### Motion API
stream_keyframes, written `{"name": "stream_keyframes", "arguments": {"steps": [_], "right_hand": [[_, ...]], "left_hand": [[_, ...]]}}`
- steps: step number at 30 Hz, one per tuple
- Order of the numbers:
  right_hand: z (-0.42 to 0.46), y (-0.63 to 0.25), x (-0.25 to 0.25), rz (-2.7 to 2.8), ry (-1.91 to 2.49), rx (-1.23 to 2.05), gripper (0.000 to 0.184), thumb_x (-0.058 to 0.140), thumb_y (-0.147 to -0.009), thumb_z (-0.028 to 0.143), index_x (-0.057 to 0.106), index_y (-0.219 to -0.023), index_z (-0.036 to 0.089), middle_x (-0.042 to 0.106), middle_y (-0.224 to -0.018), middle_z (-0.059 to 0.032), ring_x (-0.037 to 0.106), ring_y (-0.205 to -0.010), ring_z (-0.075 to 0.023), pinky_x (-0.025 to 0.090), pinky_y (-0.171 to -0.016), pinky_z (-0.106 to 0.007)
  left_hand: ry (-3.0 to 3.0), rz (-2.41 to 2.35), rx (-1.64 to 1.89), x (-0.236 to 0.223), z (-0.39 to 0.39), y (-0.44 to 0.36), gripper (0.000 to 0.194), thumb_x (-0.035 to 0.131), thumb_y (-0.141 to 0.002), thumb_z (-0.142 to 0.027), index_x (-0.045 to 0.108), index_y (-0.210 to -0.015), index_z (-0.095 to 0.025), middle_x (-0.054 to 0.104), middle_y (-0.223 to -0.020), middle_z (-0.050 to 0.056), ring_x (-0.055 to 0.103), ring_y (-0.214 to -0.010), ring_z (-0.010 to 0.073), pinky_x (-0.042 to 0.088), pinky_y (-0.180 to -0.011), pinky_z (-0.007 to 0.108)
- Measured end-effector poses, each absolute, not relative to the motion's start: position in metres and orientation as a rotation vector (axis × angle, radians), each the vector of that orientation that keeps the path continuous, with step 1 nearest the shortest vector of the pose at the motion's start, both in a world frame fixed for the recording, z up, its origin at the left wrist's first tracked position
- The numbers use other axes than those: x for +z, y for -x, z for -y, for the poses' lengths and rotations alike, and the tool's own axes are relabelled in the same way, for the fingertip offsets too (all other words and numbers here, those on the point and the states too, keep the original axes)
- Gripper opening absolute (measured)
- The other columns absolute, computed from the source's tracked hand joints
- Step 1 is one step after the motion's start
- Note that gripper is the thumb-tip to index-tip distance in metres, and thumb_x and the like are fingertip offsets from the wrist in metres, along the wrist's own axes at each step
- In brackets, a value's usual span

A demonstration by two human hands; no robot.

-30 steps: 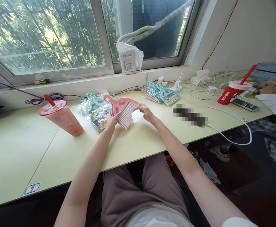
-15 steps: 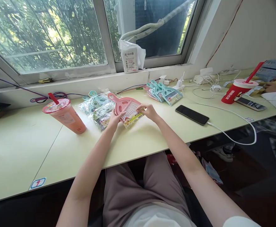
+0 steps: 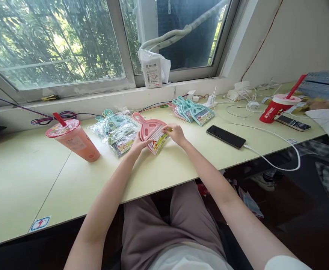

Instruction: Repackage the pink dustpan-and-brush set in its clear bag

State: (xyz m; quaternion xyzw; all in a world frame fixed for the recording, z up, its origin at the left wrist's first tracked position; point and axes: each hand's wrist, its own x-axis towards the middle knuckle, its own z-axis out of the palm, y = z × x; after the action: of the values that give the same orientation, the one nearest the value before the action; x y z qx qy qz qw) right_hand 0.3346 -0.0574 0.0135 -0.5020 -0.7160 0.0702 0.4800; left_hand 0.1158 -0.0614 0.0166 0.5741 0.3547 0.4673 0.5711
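Note:
A pink mini dustpan and brush set (image 3: 150, 127) with a printed yellow label is held tilted above the table, its handle loop pointing up and left. My left hand (image 3: 138, 145) grips its lower left edge, thumb lying across the front. At the right edge, my right hand (image 3: 175, 134) pinches the label corner between thumb and fingers. Just left of the set lie several teal dustpan sets in clear plastic bags (image 3: 116, 129). Farther right, several teal dustpan sets (image 3: 200, 111) are fanned in a pile, with some pink beneath them.
On the left stands a pink drink cup (image 3: 78, 141) with a red straw. A phone (image 3: 225, 136) on a white charging cable (image 3: 274, 165) lies at right, near a red cup (image 3: 274, 109) and another phone (image 3: 292, 122). Another person's sleeve (image 3: 326, 118) shows at far right.
The pink set has turned slightly, its label edge now more angled. Both hands keep their hold. The whole view has shifted a little. The other person's hand at far right has moved.

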Motion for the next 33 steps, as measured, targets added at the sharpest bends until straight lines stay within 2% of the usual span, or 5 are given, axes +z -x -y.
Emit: {"name": "stream_keyframes", "arguments": {"steps": [7, 12, 16, 22, 33], "right_hand": [[0.059, -0.332, 0.017, 1.792, 1.300, 0.126, 0.015, 0.060, -0.090, 0.028, 0.074, -0.087, 0.023, 0.070, -0.088, -0.0044, 0.058, -0.090, -0.0207, 0.041, -0.087, -0.032], [0.066, -0.322, 0.017, 1.485, 1.371, 0.059, 0.031, 0.056, -0.091, 0.034, 0.059, -0.120, 0.023, 0.059, -0.124, -0.0098, 0.047, -0.119, -0.0253, 0.035, -0.102, -0.040], [0.067, -0.310, 0.012, 1.085, 1.348, 0.479, 0.048, 0.050, -0.092, 0.038, 0.038, -0.137, 0.025, 0.042, -0.143, -0.0114, 0.044, -0.125, -0.0219, 0.040, -0.101, -0.037], [0.063, -0.296, 0.009, 1.078, 0.938, 1.323, 0.035, 0.067, -0.081, 0.037, 0.056, -0.112, 0.023, 0.066, -0.110, -0.0044, 0.064, -0.101, -0.0171, 0.052, -0.090, -0.031], [0.058, -0.306, 0.009, 0.922, 0.914, 1.419, 0.022, 0.073, -0.077, 0.018, 0.059, -0.094, 0.019, 0.070, -0.082, 0.0000, 0.069, -0.068, -0.0135, 0.057, -0.086, -0.036]], "left_hand": [[-1.369, -0.845, 1.107, 0.015, 0.055, -0.116, 0.076, 0.086, -0.050, -0.021, 0.055, -0.120, -0.019, 0.063, -0.117, 0.009, 0.061, -0.109, 0.0284, 0.053, -0.090, 0.043], [-1.300, -0.878, 1.225, 0.019, 0.055, -0.119, 0.074, 0.085, -0.048, -0.015, 0.057, -0.116, -0.017, 0.066, -0.113, 0.010, 0.065, -0.103, 0.0264, 0.055, -0.086, 0.038], [-1.162, -0.829, 1.316, 0.025, 0.059, -0.121, 0.070, 0.084, -0.050, -0.013, 0.057, -0.114, -0.020, 0.066, -0.114, 0.009, 0.068, -0.096, 0.0238, 0.059, -0.080, 0.033], [-1.115, -0.871, 1.382, 0.027, 0.059, -0.117, 0.066, 0.082, -0.052, -0.009, 0.057, -0.113, -0.022, 0.066, -0.116, 0.007, 0.067, -0.100, 0.0232, 0.060, -0.080, 0.030], [-1.177, -0.780, 1.286, 0.029, 0.061, -0.123, 0.074, 0.085, -0.050, -0.009, 0.057, -0.118, -0.021, 0.068, -0.117, 0.009, 0.068, -0.102, 0.0276, 0.061, -0.082, 0.036]]}}
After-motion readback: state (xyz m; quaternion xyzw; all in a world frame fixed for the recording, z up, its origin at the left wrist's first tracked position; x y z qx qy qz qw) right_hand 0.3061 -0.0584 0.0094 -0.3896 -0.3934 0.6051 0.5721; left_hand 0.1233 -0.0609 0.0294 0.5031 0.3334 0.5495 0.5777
